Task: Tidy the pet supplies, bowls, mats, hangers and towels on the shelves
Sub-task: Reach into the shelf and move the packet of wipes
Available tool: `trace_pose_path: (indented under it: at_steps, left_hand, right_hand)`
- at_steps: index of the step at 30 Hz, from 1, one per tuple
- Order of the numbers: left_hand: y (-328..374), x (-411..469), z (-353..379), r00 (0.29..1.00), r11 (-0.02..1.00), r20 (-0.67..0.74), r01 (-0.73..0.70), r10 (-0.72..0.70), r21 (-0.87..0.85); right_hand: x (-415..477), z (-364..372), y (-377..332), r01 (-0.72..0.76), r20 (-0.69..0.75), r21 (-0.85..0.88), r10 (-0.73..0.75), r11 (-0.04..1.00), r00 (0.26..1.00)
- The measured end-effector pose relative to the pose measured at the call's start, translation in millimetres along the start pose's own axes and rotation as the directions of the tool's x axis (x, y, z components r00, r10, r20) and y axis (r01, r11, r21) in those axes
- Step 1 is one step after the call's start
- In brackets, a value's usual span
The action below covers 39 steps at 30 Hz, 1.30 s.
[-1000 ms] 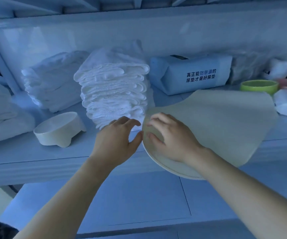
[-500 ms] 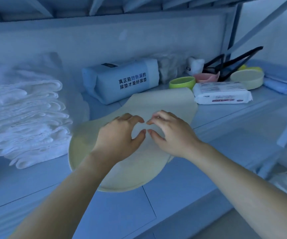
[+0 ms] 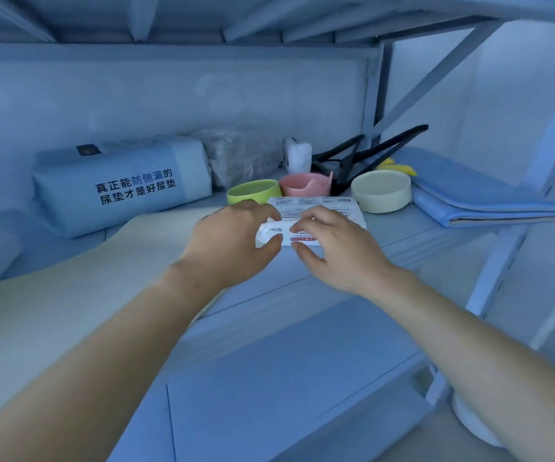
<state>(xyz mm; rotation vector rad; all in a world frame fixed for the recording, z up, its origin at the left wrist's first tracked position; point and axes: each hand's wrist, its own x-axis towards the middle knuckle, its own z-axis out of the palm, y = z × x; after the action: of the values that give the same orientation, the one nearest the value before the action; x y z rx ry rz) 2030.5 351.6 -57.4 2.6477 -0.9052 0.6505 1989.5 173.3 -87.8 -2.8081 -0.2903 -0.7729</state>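
A flat white pack of wipes [image 3: 316,203] lies on the shelf [image 3: 429,235] in front of three bowls. My left hand [image 3: 233,235] grips its left end, fingers over the top and thumb against the front edge. My right hand [image 3: 339,248] holds the right part the same way. A large cream mat [image 3: 103,271] lies flat to the left and runs under my left forearm. Behind the pack stand a green bowl [image 3: 253,191], a pink bowl [image 3: 304,185] and a cream bowl [image 3: 381,191].
A big blue pack of pet pads [image 3: 126,185] lies at the back left, a clear bag [image 3: 243,155] beside it. Black hangers [image 3: 369,155] lean in the back right corner. A folded blue towel [image 3: 476,198] lies at the right by the shelf's upright post [image 3: 502,261].
Both hands have left the cream mat and moved right onto the wipes pack. My view has swung right, so the stacked white towels are out of sight.
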Motion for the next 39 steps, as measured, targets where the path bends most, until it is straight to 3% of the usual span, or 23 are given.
trace_pose_path:
  at_steps: [11, 16, 19, 26, 39]
  left_hand:
    - [43.7, 56.1, 56.5, 0.999, 0.999, -0.004, -0.045, 0.045, -0.002]
    - [43.8, 70.7, 78.4, 0.997, 1.000, 0.077, -0.013, 0.012, 0.008]
    - [44.2, 77.0, 89.7, 0.992, 0.999, 0.120, -0.032, 0.027, 0.037]
    - [48.6, 75.8, 101.2, 0.998, 1.000, 0.059, -0.021, 0.022, -0.017]
    - [59.2, 57.7, 83.4, 0.995, 0.994, 0.041, -0.090, 0.088, 0.054]
  right_hand:
    - [4.4, -6.9, 88.9, 0.003, 0.002, -0.004, -0.003, 1.000, 1.000]
    - [1.2, -2.3, 109.8, 0.014, 0.062, 0.010, -0.014, 1.000, 0.998]
    - [-0.6, 1.4, 118.3, 0.005, 0.083, 0.050, -0.009, 0.999, 0.997]
    - [-9.9, 10.5, 131.0, 0.026, 0.057, 0.117, -0.033, 0.993, 0.998]
    - [-23.1, -7.3, 133.3, 0.102, -0.001, 0.142, -0.103, 0.985, 0.995]
